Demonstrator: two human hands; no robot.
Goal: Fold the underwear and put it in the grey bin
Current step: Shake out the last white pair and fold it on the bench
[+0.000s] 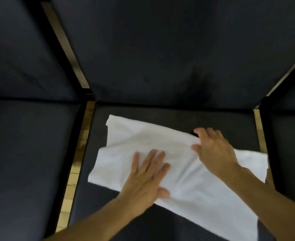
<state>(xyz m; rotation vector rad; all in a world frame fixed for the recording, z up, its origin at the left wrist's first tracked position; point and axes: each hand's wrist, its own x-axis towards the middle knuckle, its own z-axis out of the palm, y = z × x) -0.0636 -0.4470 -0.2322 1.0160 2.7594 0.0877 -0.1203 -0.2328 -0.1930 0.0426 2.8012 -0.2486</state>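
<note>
A white piece of underwear lies spread across a dark cushioned seat, with an upper layer folded over toward the far left. My left hand presses flat on its near left part, fingers straight and spread. My right hand lies on the far edge of the fold, its thumb and fingers curled round the cloth there. No grey bin is in view.
Dark cushions fill the left side and the far side. Strips of light wooden floor show in the gaps between them. Another dark cushion stands at the right.
</note>
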